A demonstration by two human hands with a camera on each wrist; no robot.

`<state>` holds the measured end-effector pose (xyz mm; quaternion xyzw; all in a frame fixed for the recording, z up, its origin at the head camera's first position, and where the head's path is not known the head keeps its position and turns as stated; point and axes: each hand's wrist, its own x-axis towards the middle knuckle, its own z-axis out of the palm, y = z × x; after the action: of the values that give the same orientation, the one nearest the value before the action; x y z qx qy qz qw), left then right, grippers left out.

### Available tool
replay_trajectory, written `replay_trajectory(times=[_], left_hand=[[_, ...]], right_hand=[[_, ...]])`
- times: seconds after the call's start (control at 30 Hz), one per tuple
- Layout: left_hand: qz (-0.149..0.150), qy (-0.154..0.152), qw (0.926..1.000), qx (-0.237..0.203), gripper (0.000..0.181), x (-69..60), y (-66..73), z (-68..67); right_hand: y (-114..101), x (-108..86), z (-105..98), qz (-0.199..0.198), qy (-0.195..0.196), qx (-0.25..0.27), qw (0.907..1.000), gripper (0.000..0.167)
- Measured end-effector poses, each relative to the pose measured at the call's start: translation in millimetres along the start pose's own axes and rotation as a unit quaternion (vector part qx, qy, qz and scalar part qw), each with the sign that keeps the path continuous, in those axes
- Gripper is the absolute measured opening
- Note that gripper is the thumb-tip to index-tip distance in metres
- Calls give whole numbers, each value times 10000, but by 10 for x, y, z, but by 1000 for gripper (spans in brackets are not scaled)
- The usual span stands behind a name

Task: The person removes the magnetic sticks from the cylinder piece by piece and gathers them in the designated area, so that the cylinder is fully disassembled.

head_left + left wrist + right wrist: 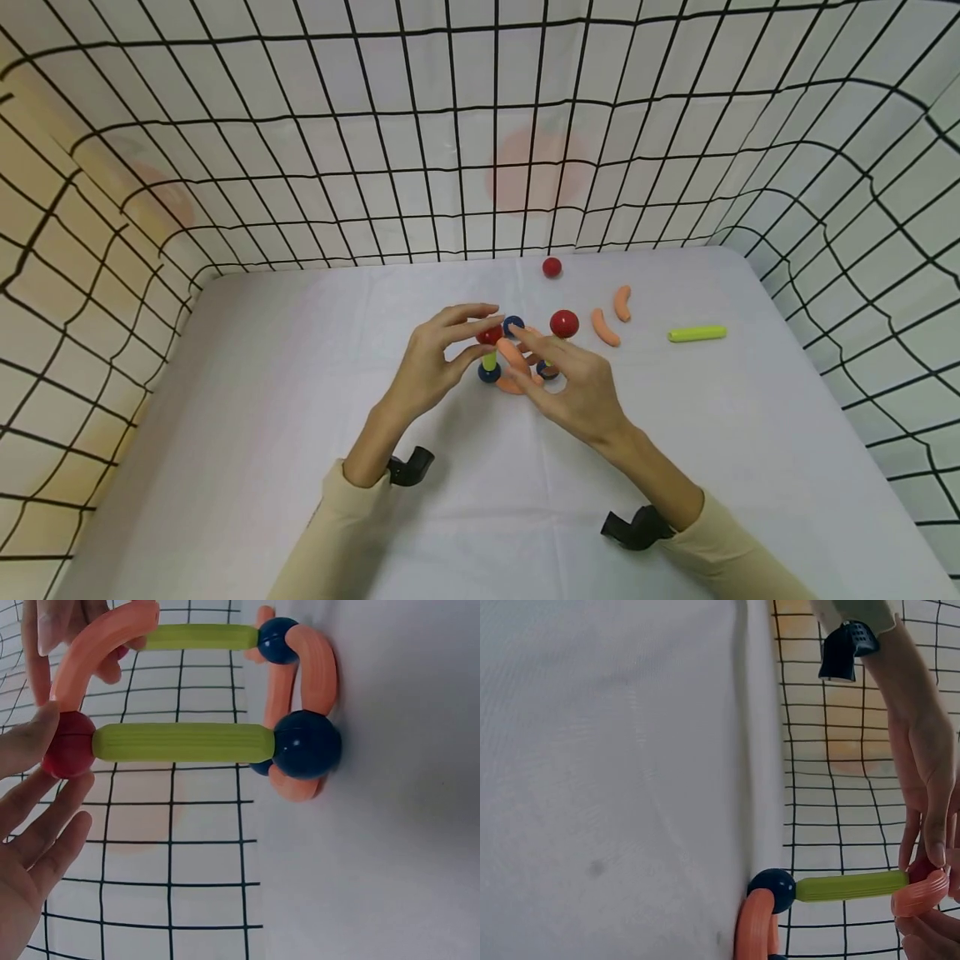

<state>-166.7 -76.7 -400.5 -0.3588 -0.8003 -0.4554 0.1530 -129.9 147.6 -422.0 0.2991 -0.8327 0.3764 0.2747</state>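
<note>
A small frame of balls and sticks stands on the white table. My left hand holds a red ball between thumb and fingers. That ball tops an upright green stick rising from a blue ball. A curved orange stick touches the red ball with one end, and my right hand pinches it. Curved orange pieces link the blue balls at the base. Behind stands a second green stick; its red ball shows beside the right fingers.
Right of the frame lie two loose curved orange sticks and, farther right, a straight green stick. A loose red ball sits near the table's back edge. Black netting rises behind and along both sides.
</note>
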Motion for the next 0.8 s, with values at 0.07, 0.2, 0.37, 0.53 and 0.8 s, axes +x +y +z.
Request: replay_trajectory(times=[0.07,0.2,0.37,0.53,0.8], left_hand=[[50,16,10000,13,38,-1,-8,13],[103,33,9999,23,35,-1,-16,37],[55,27,10000,-37,33,-3,2,36],[48,16,10000,-61,32,-11,1,32],[132,74,9999,-25,31,-9,-18,28]], right_hand=[[14,-4,13,21,-39,161,9999,58],[40,-12,22,85,-139,435,9989,51],[58,-20,23,263,-276,680,9970,46],[56,-25,23,336,-359,736,9961,46],[60,-34,-21,307,-306,839,9955,43]])
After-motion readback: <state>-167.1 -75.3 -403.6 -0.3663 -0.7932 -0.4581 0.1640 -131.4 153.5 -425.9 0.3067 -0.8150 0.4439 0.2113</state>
